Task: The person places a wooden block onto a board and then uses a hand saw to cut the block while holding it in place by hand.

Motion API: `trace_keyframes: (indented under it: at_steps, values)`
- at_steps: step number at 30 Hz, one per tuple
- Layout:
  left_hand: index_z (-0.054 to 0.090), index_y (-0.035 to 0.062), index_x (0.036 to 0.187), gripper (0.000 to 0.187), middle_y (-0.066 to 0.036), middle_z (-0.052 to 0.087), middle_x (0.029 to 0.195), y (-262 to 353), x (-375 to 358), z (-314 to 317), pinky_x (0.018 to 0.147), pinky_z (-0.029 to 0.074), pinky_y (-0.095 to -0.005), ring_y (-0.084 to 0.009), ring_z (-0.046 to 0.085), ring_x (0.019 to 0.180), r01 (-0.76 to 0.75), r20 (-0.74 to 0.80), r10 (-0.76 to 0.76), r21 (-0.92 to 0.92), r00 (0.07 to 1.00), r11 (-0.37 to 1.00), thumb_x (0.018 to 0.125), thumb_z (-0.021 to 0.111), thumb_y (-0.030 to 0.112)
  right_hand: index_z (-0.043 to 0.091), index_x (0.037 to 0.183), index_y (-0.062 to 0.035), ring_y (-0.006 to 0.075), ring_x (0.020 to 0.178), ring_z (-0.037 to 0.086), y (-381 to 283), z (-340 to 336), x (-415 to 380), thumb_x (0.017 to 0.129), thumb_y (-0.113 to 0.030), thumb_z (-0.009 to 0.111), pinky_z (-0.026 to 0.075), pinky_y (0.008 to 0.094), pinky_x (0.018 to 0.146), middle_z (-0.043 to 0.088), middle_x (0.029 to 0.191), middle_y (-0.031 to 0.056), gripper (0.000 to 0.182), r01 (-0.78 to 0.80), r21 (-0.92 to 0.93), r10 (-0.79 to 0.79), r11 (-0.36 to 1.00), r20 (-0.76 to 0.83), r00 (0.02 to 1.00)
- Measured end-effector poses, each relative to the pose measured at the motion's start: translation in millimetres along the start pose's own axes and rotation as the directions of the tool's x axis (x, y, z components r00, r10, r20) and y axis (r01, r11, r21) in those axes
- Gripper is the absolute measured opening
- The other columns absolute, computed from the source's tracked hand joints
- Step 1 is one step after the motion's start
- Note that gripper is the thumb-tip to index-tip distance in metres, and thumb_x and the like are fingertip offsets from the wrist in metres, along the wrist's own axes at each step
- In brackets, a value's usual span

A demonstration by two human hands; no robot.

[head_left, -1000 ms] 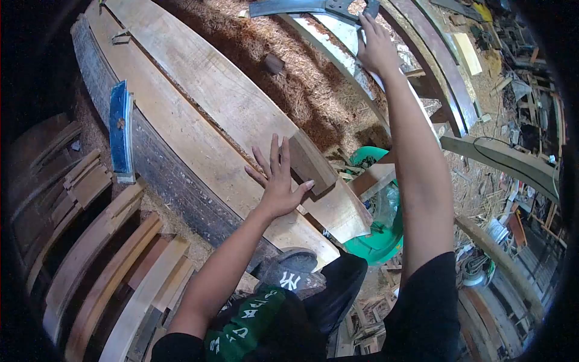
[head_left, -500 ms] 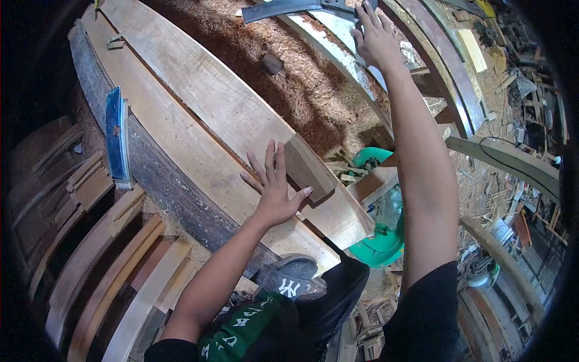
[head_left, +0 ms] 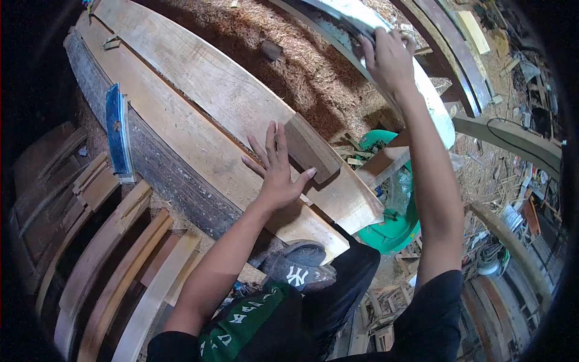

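Note:
My left hand (head_left: pixel 280 175) lies open with spread fingers across two long, pale curved boards. Under it runs the gap between the inner board (head_left: pixel 199 72) and the outer board (head_left: pixel 175 117). Beside its fingers, a darker brown wood block (head_left: pixel 310 148) rests on the inner board's end. At the upper right, my right hand (head_left: pixel 391 60) has curled fingers round a dark tool (head_left: pixel 359 31), blurred and mostly hidden, over a white curved piece (head_left: pixel 437 108). I cannot make out the kind of tool.
A green tub (head_left: pixel 392 235) with scraps stands beyond the board ends. Curved timbers (head_left: pixel 120 265) are lined up at lower left, near a blue-faced strip (head_left: pixel 117 133). Wood shavings (head_left: pixel 319 72) cover the floor. A thick beam (head_left: pixel 512 142) juts in from the right.
My right hand has moved down and slightly right, its fingers now more curled, and the long dark tool is less visible. The left hand stays spread on the boards. The view has shifted slightly.

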State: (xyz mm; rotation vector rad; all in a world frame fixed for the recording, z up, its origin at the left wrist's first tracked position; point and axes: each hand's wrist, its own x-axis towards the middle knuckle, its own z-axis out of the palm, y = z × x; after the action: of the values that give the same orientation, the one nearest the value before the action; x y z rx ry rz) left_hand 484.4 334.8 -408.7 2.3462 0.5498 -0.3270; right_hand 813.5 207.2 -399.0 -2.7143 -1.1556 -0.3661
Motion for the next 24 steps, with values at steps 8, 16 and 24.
trace_keyframes:
  at_steps: [8, 16, 24]
  values:
    - [-0.008, 0.0146, 0.165, 0.136, -0.019, -0.012, 0.17, 12.2, 2.0, 1.2, 0.109, -0.01, -0.0803, -0.0529, -0.022, 0.151, 0.014, -0.083, -0.006, 0.095, 0.997, 0.995, 0.074, 0.083, 0.059, 0.057, 0.095, -0.0016, 0.0378, 0.062, 0.061, -75.7, -77.5, -184.9, 0.101, -0.023, 0.06, 0.047, 0.046, 0.062, 0.061, 0.071, 0.0211, 0.022, -0.626, 0.587, 0.588, 0.514, 0.291, 0.755]
    - [0.0, 0.0054, 0.164, 0.149, -0.032, 0.004, 0.163, 33.9, 5.3, 9.3, 0.119, 0.009, -0.0706, -0.054, 0.004, 0.151, -0.105, -0.164, 0.159, 0.297, 0.974, 0.949, 0.06, 0.093, 0.059, 0.06, 0.092, 0.0005, 0.0279, 0.067, 0.061, -138.9, -105.9, -300.7, 0.1, -0.016, 0.062, 0.048, 0.0376, 0.065, 0.064, 0.077, 0.0155, 0.018, -0.665, 0.641, 0.741, 0.383, 0.217, 0.636]
    - [0.02, 0.0059, 0.161, 0.133, -0.033, 0.021, 0.156, 43.4, 14.3, 0.1, 0.119, 0.026, -0.0603, -0.0551, 0.023, 0.143, -0.347, -0.164, 0.379, 0.191, 0.911, 0.918, 0.056, 0.095, 0.039, 0.049, 0.086, -0.0057, 0.0062, 0.067, 0.043, -144.9, -107.0, -305.7, 0.109, -0.02, 0.051, 0.04, 0.0253, 0.063, 0.047, 0.073, -0.0006, 0.027, -0.528, 0.848, 0.914, -0.046, 0.249, 0.32]
